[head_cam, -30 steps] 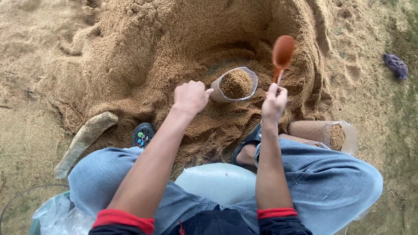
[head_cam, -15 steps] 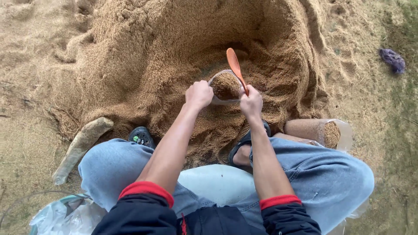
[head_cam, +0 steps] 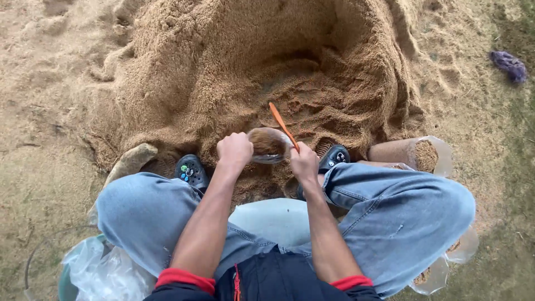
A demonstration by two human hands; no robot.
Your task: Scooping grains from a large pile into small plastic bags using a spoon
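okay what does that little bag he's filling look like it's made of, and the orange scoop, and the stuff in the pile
The bag in the left hand looks like thin clear plastic film: glossy, with the fill showing through. The scoop in the right hand seems smooth orange plastic, though painted wood is possible. The pile looks like fine tan sawdust or husk, matte and crumbly.

Soft, even daylight, faint shadows, sharp centre, slight wide-angle bending at edges
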